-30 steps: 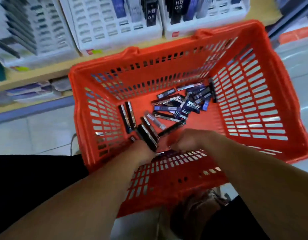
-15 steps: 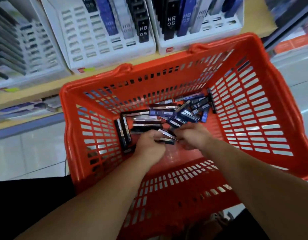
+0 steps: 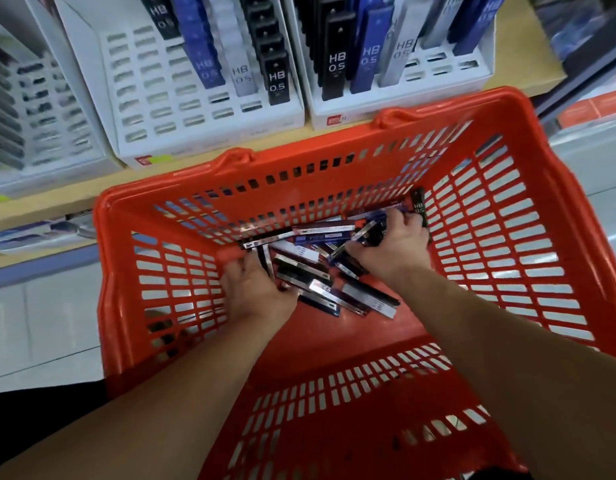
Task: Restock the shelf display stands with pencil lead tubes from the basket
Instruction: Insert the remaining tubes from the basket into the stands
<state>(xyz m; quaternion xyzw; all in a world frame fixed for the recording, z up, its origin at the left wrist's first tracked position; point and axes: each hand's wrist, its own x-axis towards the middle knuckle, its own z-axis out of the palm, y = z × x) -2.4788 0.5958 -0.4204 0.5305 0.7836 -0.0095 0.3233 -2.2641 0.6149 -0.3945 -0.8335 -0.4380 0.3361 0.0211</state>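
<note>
Left grip (image 3: 256, 289): my fingers curl round pencil lead tubes (image 3: 329, 294), pile's left edge.
Right grip (image 3: 393, 247): curled round tubes, pile's right end.
Tubes: heaped on basket (image 3: 351, 327) floor.
Display stands (image 3: 209, 109): on shelf (image 3: 40, 206) beyond basket, part filled.

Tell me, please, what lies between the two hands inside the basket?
A loose heap of pencil lead tubes lies between the left hand and the right hand, on the floor of the orange basket, as the head view shows.
</note>
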